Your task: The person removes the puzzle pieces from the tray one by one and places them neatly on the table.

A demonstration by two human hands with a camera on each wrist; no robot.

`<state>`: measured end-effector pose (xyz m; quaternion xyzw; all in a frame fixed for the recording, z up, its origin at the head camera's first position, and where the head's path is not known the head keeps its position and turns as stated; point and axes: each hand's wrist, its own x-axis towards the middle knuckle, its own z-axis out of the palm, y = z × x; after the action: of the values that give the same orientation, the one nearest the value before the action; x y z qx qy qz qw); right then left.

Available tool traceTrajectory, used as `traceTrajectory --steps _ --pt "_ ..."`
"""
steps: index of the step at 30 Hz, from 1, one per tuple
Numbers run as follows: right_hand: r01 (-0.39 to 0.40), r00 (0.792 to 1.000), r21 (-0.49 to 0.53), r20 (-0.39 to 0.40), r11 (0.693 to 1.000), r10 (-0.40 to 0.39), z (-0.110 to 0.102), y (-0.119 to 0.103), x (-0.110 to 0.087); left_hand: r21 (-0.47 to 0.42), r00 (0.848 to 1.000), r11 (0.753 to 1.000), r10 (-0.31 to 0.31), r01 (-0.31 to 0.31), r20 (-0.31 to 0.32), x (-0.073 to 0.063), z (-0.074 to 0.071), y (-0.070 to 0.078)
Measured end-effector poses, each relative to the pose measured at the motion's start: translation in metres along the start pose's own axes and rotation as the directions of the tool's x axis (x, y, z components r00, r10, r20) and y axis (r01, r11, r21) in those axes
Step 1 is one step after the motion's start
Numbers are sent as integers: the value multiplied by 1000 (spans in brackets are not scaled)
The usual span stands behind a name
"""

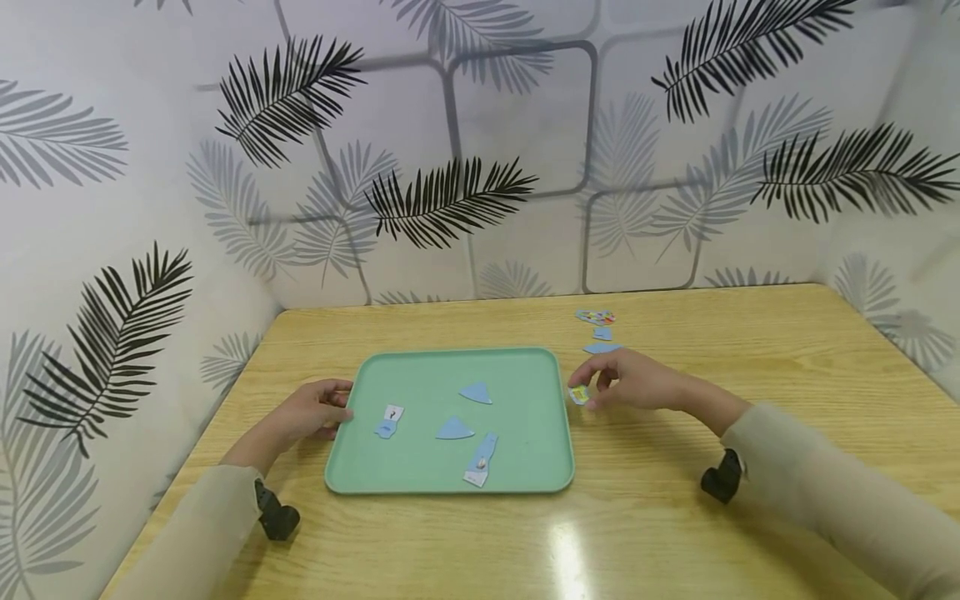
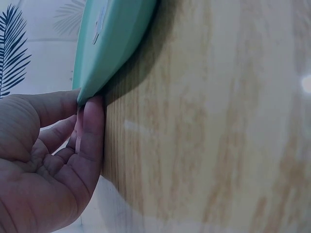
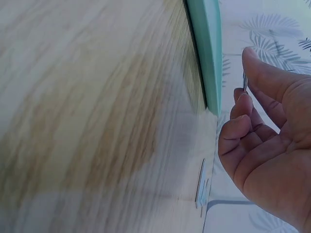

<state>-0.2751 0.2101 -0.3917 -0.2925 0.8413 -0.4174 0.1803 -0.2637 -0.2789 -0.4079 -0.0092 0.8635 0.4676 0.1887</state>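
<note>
My left hand pinches the left rim of a green tray, thumb on top and fingers below, as the left wrist view shows. Just right of the tray, my right hand holds a small flat puzzle piece, yellow and green with a pale edge, between thumb and fingers. The right wrist view shows this piece edge-on, raised off the table. On the tray lie two blue three-cornered pieces, a blue-and-white piece at left and a longer one near the front.
Beyond my right hand, a multicoloured piece and two blue pieces lie in a row on the wooden table. A leaf-patterned wall stands behind the table and along its sides.
</note>
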Motion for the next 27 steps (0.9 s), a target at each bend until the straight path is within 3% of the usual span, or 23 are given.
traceTrajectory --steps 12,27 --pt "-60 996 25 -65 998 62 -12 13 -4 -1 1000 1000 9 -9 0 -1 0 0" --pt "-107 986 -32 -131 994 102 -24 34 0 -12 1000 1000 9 -9 4 1 -1 0"
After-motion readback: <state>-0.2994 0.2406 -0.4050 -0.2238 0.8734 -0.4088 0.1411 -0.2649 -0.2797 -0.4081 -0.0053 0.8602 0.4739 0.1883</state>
